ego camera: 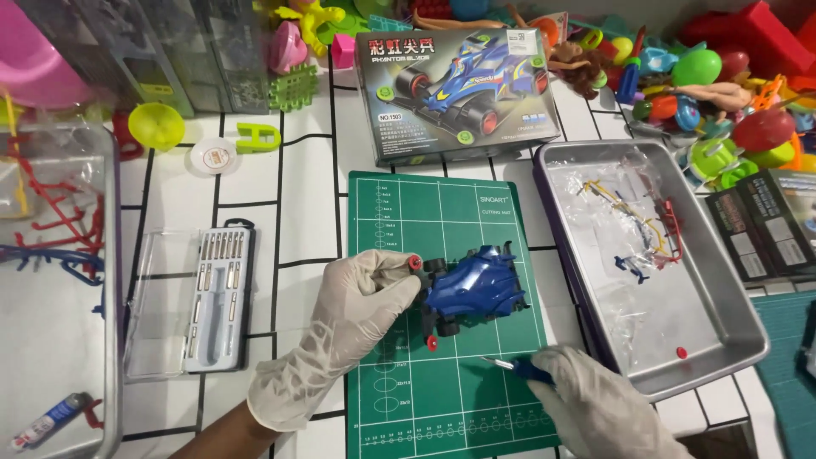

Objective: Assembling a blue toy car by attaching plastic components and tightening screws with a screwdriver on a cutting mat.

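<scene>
A blue toy race car (473,289) with black wheels and red rollers lies on a green cutting mat (442,221). My left hand (357,310), in a white glove, grips the car's front end, fingers by a red roller. My right hand (595,404), also gloved, rests at the mat's lower right and holds a small blue-handled tool (517,366) whose metal tip points left toward the car.
The car's printed box (459,89) stands behind the mat. A metal tray (722,340) with plastic bags and leftover sprues sits to the right. A screwdriver bit case (212,297) lies left, beside another tray (109,280). Colourful toys crowd the back right.
</scene>
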